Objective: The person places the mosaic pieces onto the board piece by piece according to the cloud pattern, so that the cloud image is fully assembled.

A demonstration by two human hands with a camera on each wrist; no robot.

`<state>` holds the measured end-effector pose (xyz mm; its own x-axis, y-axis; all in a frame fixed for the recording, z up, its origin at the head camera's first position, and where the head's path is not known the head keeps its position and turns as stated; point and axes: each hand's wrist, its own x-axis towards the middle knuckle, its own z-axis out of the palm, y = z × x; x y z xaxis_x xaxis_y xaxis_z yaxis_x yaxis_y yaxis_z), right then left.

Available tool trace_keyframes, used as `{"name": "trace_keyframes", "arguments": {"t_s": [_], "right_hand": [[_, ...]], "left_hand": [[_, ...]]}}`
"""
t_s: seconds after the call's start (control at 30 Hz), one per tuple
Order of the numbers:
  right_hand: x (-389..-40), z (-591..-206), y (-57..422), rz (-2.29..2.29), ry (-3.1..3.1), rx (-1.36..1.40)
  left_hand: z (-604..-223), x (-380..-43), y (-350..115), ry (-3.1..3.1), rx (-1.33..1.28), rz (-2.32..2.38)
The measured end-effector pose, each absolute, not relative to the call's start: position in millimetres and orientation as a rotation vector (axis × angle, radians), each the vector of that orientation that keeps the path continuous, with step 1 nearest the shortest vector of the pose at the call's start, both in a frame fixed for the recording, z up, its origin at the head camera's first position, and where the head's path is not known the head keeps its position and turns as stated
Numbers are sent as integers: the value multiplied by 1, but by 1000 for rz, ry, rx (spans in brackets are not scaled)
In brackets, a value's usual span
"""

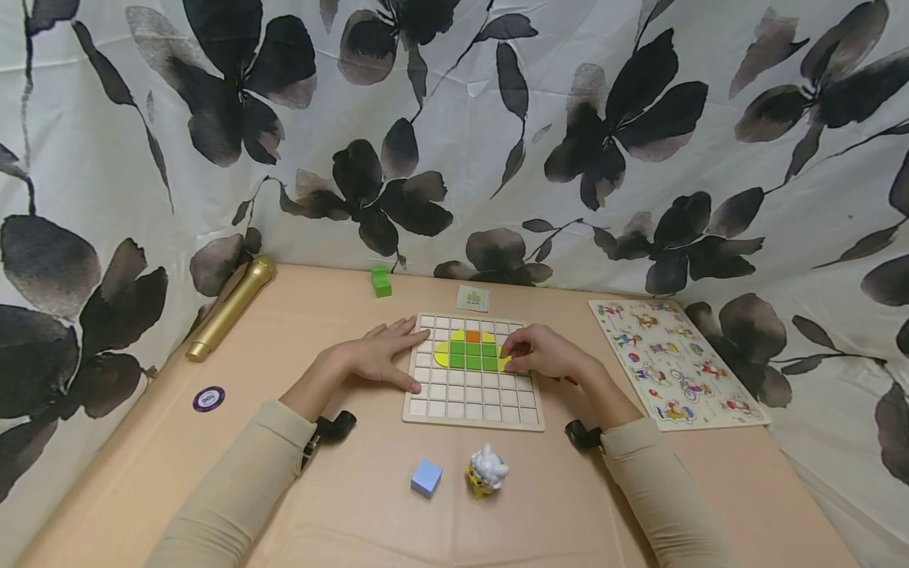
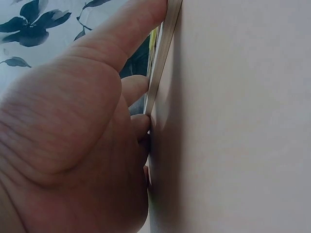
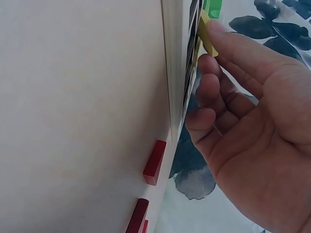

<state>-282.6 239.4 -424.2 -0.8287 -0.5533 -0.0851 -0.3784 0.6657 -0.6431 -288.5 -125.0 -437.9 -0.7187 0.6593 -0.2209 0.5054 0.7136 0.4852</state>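
A white-squared grid board lies on the table between the hands. Green tiles, an orange tile and yellow pieces form a shape on its upper half. My left hand rests along the board's left edge with fingers spread, the thumb on its rim. Over the right end of the shape, my right hand pinches a small yellow piece between thumb and index finger, close over the board. Red pieces lie on the table beneath the right hand, mostly hidden by it in the head view.
Behind the board are a small pattern card and green blocks. A picture board lies at right. To the left are a gold tube and a round chip. A blue block and a figurine stand in front.
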Motion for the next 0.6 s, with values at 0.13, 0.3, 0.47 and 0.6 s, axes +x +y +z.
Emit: {"name": "trace_keyframes", "arguments": {"t_s": [0.13, 0.3, 0.47, 0.6], "right_hand": [[-281, -425, 240, -941, 2615, -711], [-279, -427, 248, -969, 2645, -703], [-277, -412, 266, -991, 2769, -699], [-273, -394, 288, -1037, 2847, -651]], "left_hand": [[-439, -288, -125, 2544, 906, 558], [-439, -286, -125, 2540, 911, 558], [-439, -287, -124, 2541, 898, 559], [-438, -287, -125, 2543, 902, 559]]}}
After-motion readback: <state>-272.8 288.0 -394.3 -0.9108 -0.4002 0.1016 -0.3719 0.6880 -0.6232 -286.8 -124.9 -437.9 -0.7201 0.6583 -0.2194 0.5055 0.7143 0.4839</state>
